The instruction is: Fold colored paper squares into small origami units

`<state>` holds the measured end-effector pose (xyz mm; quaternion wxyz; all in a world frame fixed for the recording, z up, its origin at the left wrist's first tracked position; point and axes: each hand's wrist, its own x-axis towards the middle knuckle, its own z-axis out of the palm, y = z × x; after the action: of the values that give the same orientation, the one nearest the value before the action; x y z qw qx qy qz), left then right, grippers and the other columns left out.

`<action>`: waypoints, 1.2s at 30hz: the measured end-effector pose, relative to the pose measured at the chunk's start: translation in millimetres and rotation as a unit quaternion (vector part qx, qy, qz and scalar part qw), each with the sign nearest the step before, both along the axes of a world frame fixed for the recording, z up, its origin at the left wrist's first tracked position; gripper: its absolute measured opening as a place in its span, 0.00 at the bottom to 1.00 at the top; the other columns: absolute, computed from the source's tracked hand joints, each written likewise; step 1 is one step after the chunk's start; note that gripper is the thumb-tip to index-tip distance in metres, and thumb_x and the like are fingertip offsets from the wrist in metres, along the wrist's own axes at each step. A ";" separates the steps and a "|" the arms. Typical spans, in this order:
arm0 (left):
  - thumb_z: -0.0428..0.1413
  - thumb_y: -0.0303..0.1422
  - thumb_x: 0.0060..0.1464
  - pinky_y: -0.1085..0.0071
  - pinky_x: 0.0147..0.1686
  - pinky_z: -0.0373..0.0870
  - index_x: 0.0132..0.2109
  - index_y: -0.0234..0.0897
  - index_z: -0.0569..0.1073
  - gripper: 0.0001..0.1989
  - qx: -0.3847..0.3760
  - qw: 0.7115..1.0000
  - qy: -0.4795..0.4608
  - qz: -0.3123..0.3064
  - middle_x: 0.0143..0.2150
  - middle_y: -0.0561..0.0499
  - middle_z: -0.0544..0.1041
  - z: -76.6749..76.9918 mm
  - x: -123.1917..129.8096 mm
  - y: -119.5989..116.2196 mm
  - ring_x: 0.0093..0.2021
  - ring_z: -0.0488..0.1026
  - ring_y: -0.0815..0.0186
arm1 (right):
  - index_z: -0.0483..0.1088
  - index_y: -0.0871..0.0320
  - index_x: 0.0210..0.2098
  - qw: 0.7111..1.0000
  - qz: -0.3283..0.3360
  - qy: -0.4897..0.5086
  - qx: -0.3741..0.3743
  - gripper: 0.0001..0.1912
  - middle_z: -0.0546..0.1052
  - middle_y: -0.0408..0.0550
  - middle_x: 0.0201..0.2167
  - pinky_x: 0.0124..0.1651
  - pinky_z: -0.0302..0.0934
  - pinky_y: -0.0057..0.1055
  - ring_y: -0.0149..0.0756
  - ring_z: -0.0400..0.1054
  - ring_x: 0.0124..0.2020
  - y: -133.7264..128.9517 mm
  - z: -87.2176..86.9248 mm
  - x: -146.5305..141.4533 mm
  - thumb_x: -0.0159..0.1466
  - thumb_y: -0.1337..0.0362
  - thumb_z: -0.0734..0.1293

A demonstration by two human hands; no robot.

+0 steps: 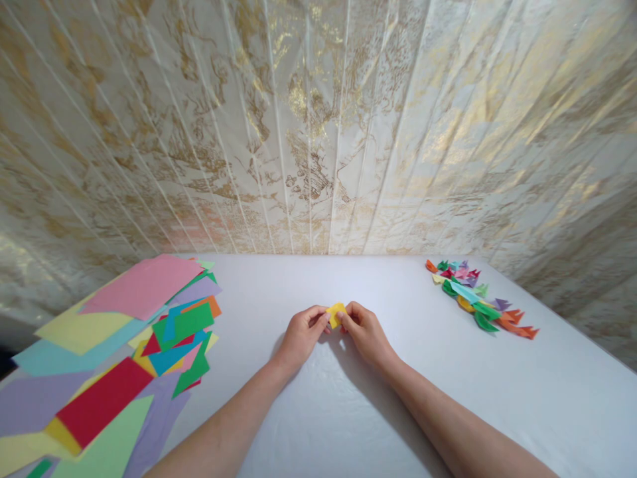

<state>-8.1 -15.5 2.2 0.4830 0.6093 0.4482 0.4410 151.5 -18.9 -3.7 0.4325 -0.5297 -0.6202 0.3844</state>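
- Yellow paper [335,313]: one, held over the middle of the table [269,285], seemingly part-folded.
- Left hand [300,336], right hand [367,330]: pinched on its opposite sides.
- Folded paper shapes [465,293]: right, apparently done.
- Paper sheets [149,285]: left, flat, apparently unworked.

"What colour's the slip [334,312]?"
"Yellow."
"The sheets [112,388]?"
"Pink, red, green, lilac, blue, orange, pale yellow."
"And the folded papers [466,293]?"
"Orange, green, light blue, purple, pink, yellow."
"Table [279,285]?"
"Whitish."
"Backdrop [308,133]?"
"Off-white, patterned in gold and brown, crossed by pale lines."
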 end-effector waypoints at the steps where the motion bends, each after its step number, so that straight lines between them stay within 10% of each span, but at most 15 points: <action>1: 0.53 0.38 0.54 0.73 0.34 0.69 0.36 0.35 0.77 0.13 -0.001 1.000 0.001 0.000 0.28 0.52 0.76 0.1 0.1 -0.1 0.29 0.72 0.67 | 0.63 0.57 0.24 1.000 -0.001 0.000 0.000 0.15 0.68 0.40 0.20 0.29 0.53 0.28 0.31 0.59 0.23 -0.1 -0.1 -0.1 0.62 0.54 0.62; 36: 0.52 0.40 0.55 0.73 0.33 0.67 0.35 0.36 0.78 0.14 0.005 1.000 0.025 0.007 0.26 0.52 0.75 0.5 -0.6 -1.4 0.29 0.71 0.66 | 0.63 0.57 0.28 0.999 -0.015 0.045 0.009 0.14 0.68 0.40 0.22 0.27 0.58 0.28 0.31 0.62 0.23 0.5 -4.7 -2.8 0.61 0.53 0.64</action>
<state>-8.8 -16.9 2.7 0.4654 0.6194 0.4619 0.4318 148.6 -18.4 -8.4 0.4702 -0.5168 -0.5962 0.3954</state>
